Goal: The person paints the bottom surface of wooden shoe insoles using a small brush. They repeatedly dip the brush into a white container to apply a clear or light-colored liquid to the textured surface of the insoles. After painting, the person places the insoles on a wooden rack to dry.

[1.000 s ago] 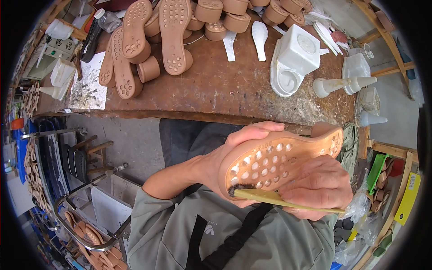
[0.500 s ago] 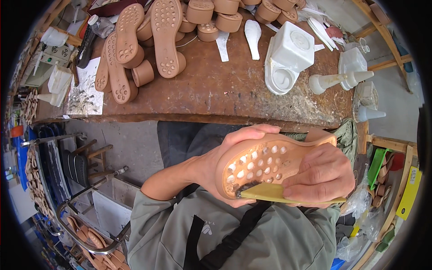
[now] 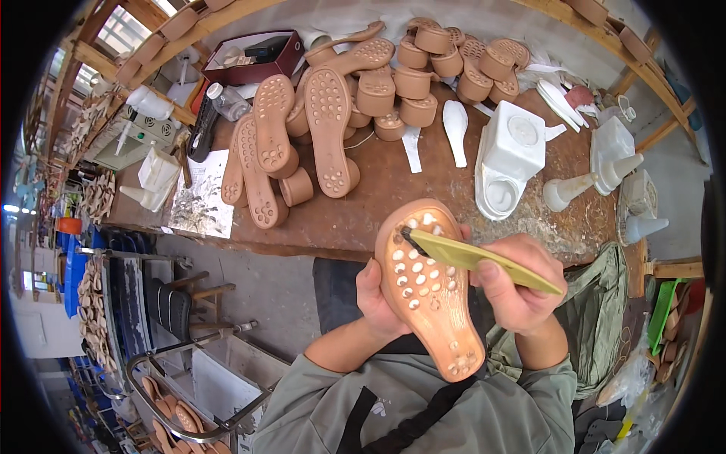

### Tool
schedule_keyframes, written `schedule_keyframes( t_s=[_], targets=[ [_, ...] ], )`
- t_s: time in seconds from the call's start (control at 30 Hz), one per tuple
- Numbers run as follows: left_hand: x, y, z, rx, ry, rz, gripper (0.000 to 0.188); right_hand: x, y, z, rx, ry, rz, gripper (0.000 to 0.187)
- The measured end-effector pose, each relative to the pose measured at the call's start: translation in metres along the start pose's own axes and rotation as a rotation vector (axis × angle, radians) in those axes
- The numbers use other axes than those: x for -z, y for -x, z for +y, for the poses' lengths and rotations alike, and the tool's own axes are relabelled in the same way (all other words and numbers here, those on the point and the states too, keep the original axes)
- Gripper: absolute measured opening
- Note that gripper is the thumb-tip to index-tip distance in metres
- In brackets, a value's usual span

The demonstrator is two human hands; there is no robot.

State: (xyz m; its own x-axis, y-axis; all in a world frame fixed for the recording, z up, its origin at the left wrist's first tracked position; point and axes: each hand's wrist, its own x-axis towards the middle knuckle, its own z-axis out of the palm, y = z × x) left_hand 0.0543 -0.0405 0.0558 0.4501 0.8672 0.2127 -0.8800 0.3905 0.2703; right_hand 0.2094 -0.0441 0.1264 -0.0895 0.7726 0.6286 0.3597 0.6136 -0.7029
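A tan shoe sole (image 3: pixel 437 310) with rows of round holes is held up in front of my body, its wide toe end pointing away and its heel end toward me. My left hand (image 3: pixel 382 303) is closed around the sole's left side, fingers hidden beneath it. In my right hand (image 3: pixel 525 284) is a flat brush with a yellow-green handle (image 3: pixel 473 256), pinched between thumb and fingers. The brush's short dark bristles (image 3: pixel 412 240) touch the sole's surface near the toe, at the left edge of the holes. The sole looks shiny and wet.
Across the brown worktable (image 3: pixel 393 204) lies a pile of tan heeled soles (image 3: pixel 329 132). A white glue container (image 3: pixel 514 151) and a white nozzle bottle (image 3: pixel 567 189) stand to the right. A dark red box (image 3: pixel 253 59) is at the back; a metal-framed cart (image 3: pixel 227 371) stands left.
The sole has turned, toe end now away from me, and shifted up off my lap. The brush has moved from the near edge to the toe's left side. My view has tilted up.
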Motion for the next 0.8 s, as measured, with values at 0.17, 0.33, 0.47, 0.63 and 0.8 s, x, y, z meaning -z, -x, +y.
schedule_keyframes(
  t_s=[0.17,0.33,0.47,0.63,0.8],
  targets=[
    [-0.002,0.0,0.002,0.059,0.018,-0.032,0.084,-0.004,-0.01,0.0,0.137,0.031,-0.041,0.018],
    [-0.01,0.001,0.004,0.082,0.026,0.009,0.085,-0.004,-0.003,-0.003,0.117,0.006,-0.119,0.015],
    [-0.008,0.001,0.006,0.101,0.066,-0.053,0.087,-0.006,0.003,-0.003,0.158,0.003,-0.12,0.018],
    [-0.012,0.003,0.006,0.114,0.066,0.05,0.096,-0.005,0.008,-0.004,0.213,-0.026,-0.17,0.028],
    [-0.018,0.003,0.013,0.142,0.012,0.089,0.098,-0.004,0.016,-0.009,0.197,-0.049,-0.199,0.03]
  ],
)
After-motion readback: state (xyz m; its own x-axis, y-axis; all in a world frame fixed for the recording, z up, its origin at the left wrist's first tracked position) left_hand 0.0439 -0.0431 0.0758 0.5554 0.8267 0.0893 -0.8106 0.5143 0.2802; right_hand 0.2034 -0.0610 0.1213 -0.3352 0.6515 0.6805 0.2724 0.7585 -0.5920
